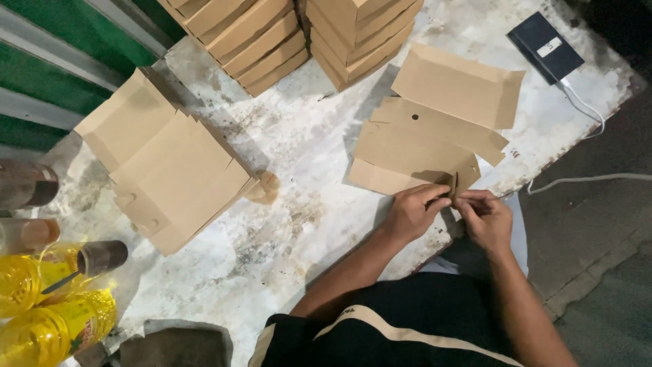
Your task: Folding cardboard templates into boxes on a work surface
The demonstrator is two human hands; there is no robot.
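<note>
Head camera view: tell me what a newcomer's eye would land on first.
First, the left hand and right hand pinching the near corner of a flat brown cardboard box blank at the worn white table's right edge. Next, the fanned pile of cardboard blanks on the left and the stacks of folded boxes along the far side. Bright yellow bottles glow at bottom left.

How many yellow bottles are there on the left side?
2. One yellow bottle lies at the left edge, with a dark stick across it; the other lies just below it in the bottom-left corner. More may be hidden beyond the frame.
</note>
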